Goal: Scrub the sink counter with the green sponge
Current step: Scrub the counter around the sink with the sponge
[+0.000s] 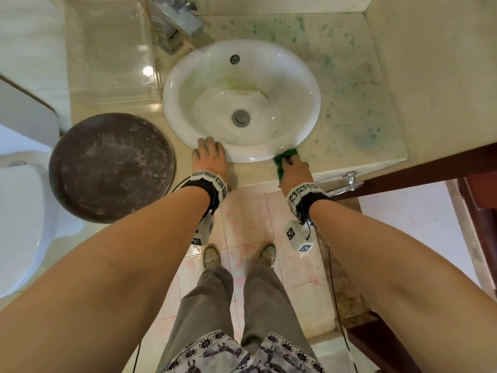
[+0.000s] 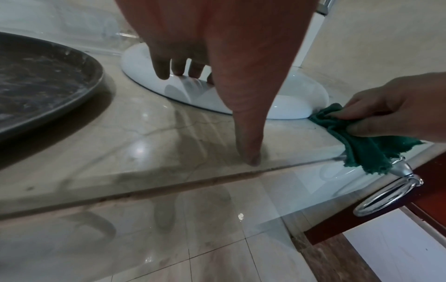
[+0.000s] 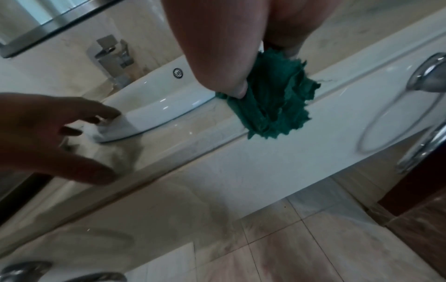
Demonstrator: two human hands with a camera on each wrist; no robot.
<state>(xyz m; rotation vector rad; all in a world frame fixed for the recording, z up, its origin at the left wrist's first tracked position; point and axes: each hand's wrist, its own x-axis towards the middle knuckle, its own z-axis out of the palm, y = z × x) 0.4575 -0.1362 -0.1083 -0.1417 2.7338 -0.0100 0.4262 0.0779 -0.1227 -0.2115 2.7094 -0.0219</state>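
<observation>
- At counter's front edge, right hand (image 1: 294, 170) pinches the green sponge (image 1: 284, 162), a ragged, cloth-like pad, thumb and fingers curled round it, pressing it down just beside the sink (image 1: 309, 84) rim.
- Left hand (image 1: 209, 157) holds nothing; fingers spread, fairly straight, tips on sink rim, thumb on counter (image 1: 357, 130).
- Green-blue speckles cover counter right of sink, apparently unscrubbed.
- Risk: sponge overhangs the edge near the chrome towel ring (image 2: 388, 192); an outward stroke could snag it or drop it.

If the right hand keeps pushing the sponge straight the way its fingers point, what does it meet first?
Most likely the white sink rim: the right hand presses the green sponge on the counter, its front edge already seems against that rim.
</observation>
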